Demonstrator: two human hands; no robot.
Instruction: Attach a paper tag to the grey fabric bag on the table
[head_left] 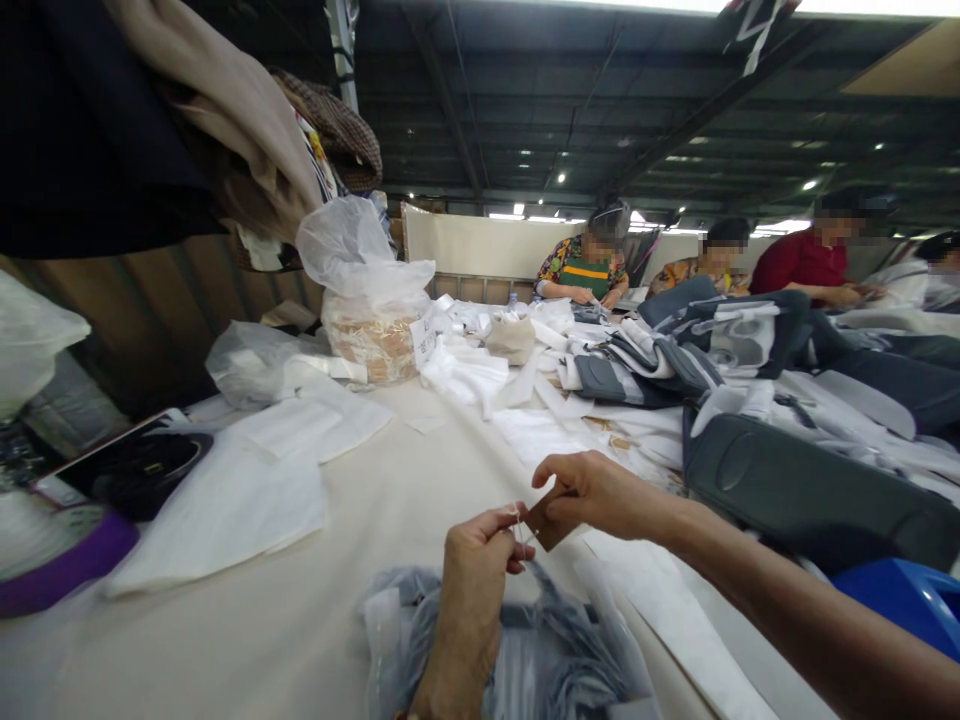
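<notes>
My right hand (600,490) pinches a small brown card tag (550,528) by its edge. Looped around the fingertips of my left hand (472,560) is a thin white string (519,530), which runs toward the tag; those fingers are closed on it. Under both hands lies a clear plastic bag (611,610) with dark grey strap-like material inside. My left forearm partly hides this bag. Whether the string passes through the tag is too small to tell.
White sheets (247,490) lie left, near a purple-rimmed spool (82,560). Behind stands a plastic-wrapped brown bundle (375,345). Dark grey padded pieces (795,480) are heaped at right, beside a blue plastic object (900,600). Several people work across the table (360,500).
</notes>
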